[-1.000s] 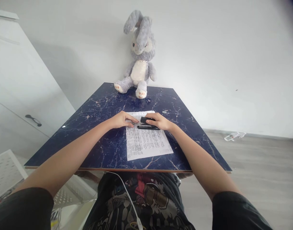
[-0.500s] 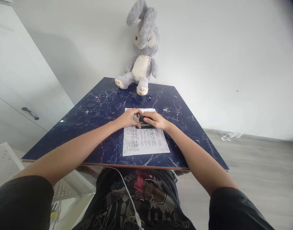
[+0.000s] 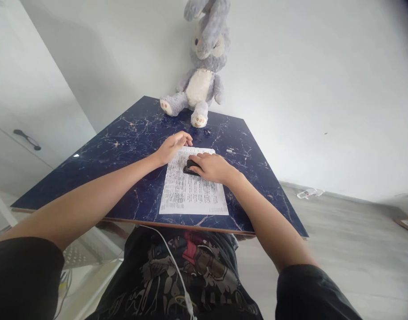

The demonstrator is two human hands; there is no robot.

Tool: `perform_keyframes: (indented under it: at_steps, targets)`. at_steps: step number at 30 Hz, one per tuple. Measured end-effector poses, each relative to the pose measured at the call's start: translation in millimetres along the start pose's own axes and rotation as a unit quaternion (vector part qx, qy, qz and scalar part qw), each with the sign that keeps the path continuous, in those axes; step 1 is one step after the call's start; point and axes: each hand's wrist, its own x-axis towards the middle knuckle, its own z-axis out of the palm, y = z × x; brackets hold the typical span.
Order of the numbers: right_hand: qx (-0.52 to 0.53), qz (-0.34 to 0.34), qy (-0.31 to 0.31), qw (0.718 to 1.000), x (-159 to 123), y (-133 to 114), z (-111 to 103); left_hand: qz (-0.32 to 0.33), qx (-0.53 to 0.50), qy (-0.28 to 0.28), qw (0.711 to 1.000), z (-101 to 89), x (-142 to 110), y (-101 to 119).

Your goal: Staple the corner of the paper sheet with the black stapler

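A printed sheet of paper (image 3: 190,195) lies on a dark blue marbled table (image 3: 130,146). My right hand (image 3: 210,168) lies curled over a small black object (image 3: 190,168), perhaps a stapler, that rests on the upper part of the sheet. My left hand (image 3: 172,146) is at the sheet's top left corner, fingers bent and together, touching or pinching the paper's edge; the fingertips are partly hidden.
A grey and white plush rabbit (image 3: 202,71) sits at the table's far edge against the white wall. A white cabinet with a black handle (image 3: 26,139) stands to the left. A small item (image 3: 309,193) lies on the grey floor at the right.
My left hand has left the black object and moved up to the sheet's top left corner. My right hand now covers the object alone. The view has shifted left.
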Motion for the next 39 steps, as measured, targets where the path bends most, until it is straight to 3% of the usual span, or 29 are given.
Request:
perform_keyframes:
  at_steps: [2,4,9,12,16,20,23,27,29,35,39]
  targets:
    - [-0.034,0.021,-0.014,0.999,1,-9,-1,-0.024,0.045,0.048,0.998,3.8,0,-3]
    - [-0.034,0.027,-0.020,0.999,2,-11,-1,-0.047,0.139,0.046,0.988,7.9,-1,-9]
    - [0.046,-0.034,-0.002,0.998,-2,11,1,-0.141,0.352,-0.053,0.924,12.4,-6,-15]
    - [0.057,0.035,0.026,0.997,-10,40,-6,-0.158,0.364,-0.111,0.911,9.1,-7,-13]
    - [0.053,0.157,0.039,0.985,-29,89,-15,-0.157,0.348,-0.100,0.919,1.2,-6,-11]
    - [0.100,0.139,0.007,0.985,-44,120,-15,-0.151,0.333,-0.084,0.927,-2.9,-7,-12]
    - [0.155,0.100,0.004,0.983,-41,118,-11,-0.110,0.310,-0.110,0.938,5.2,-9,-7]
    - [0.193,0.045,-0.005,0.980,-28,97,-8,-0.073,0.275,-0.244,0.927,22.7,-13,3]
    - [0.203,0.027,-0.016,0.979,-25,88,-9,-0.076,0.265,-0.280,0.920,26.4,-14,5]
    - [0.144,0.063,-0.021,0.987,-28,80,-17,-0.065,0.251,-0.287,0.922,18.2,-17,1]
    - [0.161,0.044,-0.031,0.986,-27,76,-18,-0.058,0.248,-0.293,0.922,17.7,-19,5]
